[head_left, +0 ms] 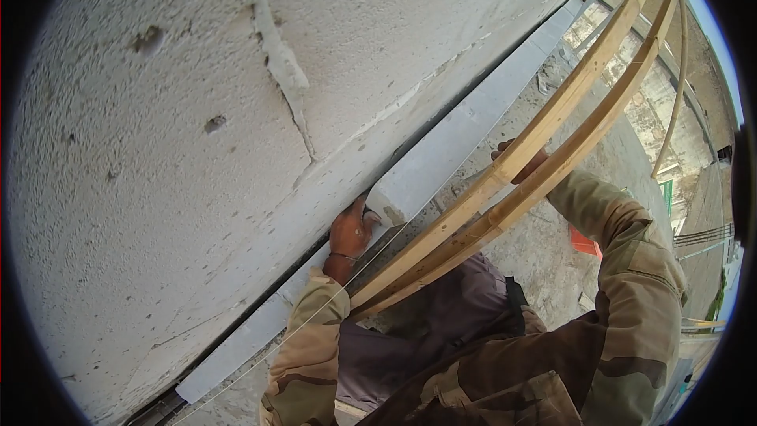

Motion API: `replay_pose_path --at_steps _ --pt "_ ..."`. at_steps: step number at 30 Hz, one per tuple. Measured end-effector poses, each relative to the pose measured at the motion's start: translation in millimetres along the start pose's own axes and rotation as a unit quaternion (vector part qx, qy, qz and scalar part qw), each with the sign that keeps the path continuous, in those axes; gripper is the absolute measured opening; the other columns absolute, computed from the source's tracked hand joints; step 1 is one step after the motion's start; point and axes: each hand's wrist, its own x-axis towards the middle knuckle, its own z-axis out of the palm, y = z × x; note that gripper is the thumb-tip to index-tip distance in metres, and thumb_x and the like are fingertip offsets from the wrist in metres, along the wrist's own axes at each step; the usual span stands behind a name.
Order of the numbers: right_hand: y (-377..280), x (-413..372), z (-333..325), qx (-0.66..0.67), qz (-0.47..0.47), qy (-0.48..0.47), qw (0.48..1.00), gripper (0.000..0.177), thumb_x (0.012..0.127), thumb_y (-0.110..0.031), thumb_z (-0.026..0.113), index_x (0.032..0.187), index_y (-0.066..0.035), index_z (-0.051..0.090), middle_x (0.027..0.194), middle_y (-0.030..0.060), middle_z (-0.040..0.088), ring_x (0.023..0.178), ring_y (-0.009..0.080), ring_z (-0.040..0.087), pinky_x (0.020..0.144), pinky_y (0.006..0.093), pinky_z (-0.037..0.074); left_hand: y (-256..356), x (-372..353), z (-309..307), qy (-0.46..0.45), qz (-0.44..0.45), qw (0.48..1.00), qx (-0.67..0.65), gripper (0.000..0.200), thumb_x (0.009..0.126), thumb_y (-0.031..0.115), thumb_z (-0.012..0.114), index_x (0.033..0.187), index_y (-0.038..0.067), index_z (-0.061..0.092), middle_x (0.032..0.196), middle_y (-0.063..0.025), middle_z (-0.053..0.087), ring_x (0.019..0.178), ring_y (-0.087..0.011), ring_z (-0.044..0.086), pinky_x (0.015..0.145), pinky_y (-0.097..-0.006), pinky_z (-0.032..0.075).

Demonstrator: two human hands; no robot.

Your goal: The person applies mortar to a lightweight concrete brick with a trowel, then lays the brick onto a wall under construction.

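My left hand [352, 234] is at the near end of a long pale grey block [449, 146], beside the rough wall. Its fingers are bent around the block's corner, with the thumb against the end face. My right hand [533, 164] lies behind two wooden battens [544, 130], on the outer side of the block. Its bent fingertips show past one batten, so the hand looks closed; what it holds is hidden. A thin string [315, 312] runs along the block row's outer edge, past my left forearm.
The pale, pitted wall [181, 189] fills the left side, with a dark gap between it and the blocks. Another grey block [240, 347] lies lower in the row. The battens slant across my front. A red object [583, 241] sits on the dusty concrete floor [552, 268].
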Motion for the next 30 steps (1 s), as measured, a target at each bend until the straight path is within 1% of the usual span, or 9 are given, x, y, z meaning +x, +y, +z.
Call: replay_pose_path --at_steps 6,8,12,17,19,21,25,29,30 --pt "5 1 7 0.001 0.009 0.007 1.000 0.035 0.083 -0.032 0.068 0.113 -0.013 0.069 0.107 0.0074 0.068 0.099 0.0300 0.066 0.091 0.0426 0.052 2 0 0 0.024 0.023 0.999 0.011 0.053 0.086 0.018 0.073 0.134 0.004 0.055 0.109 -0.0297 0.067 0.101 -0.0491 0.064 0.089 -0.0536 0.051" --pt "9 4 8 0.002 0.010 0.012 1.000 0.036 0.083 -0.033 0.068 0.113 -0.013 0.069 0.108 0.0074 0.068 0.099 0.0299 0.066 0.091 0.0425 0.052 11 0 -7 -0.003 0.000 1.000 -0.002 0.048 0.085 0.005 0.066 0.130 -0.004 0.055 0.110 -0.0330 0.066 0.102 -0.0513 0.063 0.088 -0.0540 0.052" --pt "4 3 -2 0.002 0.055 -0.059 0.997 0.037 0.083 -0.033 0.069 0.114 -0.012 0.069 0.109 0.0076 0.068 0.099 0.0299 0.066 0.090 0.0409 0.053 2 -2 -1 -0.001 0.001 1.000 -0.002 0.052 0.086 0.016 0.073 0.133 0.003 0.055 0.115 -0.0291 0.066 0.108 -0.0494 0.061 0.093 -0.0529 0.050" --pt "0 -29 20 0.048 0.113 0.031 0.992 0.031 0.078 -0.012 0.067 0.108 -0.014 0.073 0.097 0.0129 0.072 0.092 0.0354 0.070 0.078 0.0477 0.057 -3 -1 1 -0.008 0.005 1.000 0.001 0.054 0.086 0.016 0.073 0.134 0.002 0.054 0.120 -0.0313 0.063 0.112 -0.0499 0.060 0.095 -0.0533 0.049" --pt "-10 -64 56 0.096 0.172 0.052 0.979 0.030 0.081 -0.016 0.066 0.110 -0.015 0.073 0.100 0.0139 0.073 0.092 0.0368 0.070 0.077 0.0483 0.058 -3 -1 1 -0.019 -0.004 1.000 -0.002 0.054 0.087 0.018 0.074 0.134 0.001 0.053 0.118 -0.0334 0.063 0.111 -0.0496 0.061 0.093 -0.0538 0.050" --pt "-29 -105 104 0.179 0.283 0.015 0.942 0.030 0.084 -0.019 0.065 0.113 -0.017 0.073 0.103 0.0149 0.073 0.091 0.0381 0.070 0.077 0.0489 0.058 2 -1 -2 -0.027 -0.016 0.999 -0.009 0.053 0.087 0.019 0.074 0.134 0.001 0.054 0.117 -0.0334 0.064 0.110 -0.0497 0.061 0.092 -0.0540 0.051" --pt "-102 -150 179 0.346 0.560 -0.108 0.745 0.025 0.079 -0.020 0.063 0.100 -0.010 0.073 0.101 0.0231 0.072 0.098 0.0419 0.069 0.087 0.0484 0.055 -7 -1 5 -0.018 -0.006 1.000 0.001 0.050 0.087 0.019 0.072 0.130 0.001 0.055 0.110 -0.0320 0.066 0.104 -0.0510 0.063 0.089 -0.0554 0.051" --pt "-163 -155 267 0.364 0.683 -0.133 0.619 0.041 0.079 -0.029 0.072 0.105 0.001 0.071 0.111 0.0266 0.070 0.109 0.0408 0.067 0.094 0.0457 0.055 -8 2 5 -0.007 0.029 0.999 -0.025 0.046 0.088 0.020 0.070 0.127 -0.001 0.056 0.106 -0.0321 0.066 0.098 -0.0528 0.063 0.083 -0.0559 0.051" --pt "-172 -155 273 0.360 0.672 -0.127 0.634 0.049 0.078 -0.034 0.074 0.109 0.003 0.071 0.110 0.0290 0.070 0.107 0.0408 0.069 0.092 0.0461 0.055 -7 2 3 -0.006 0.028 0.999 -0.042 0.046 0.089 0.021 0.070 0.126 -0.002 0.057 0.105 -0.0328 0.066 0.097 -0.0531 0.062 0.082 -0.0557 0.051"
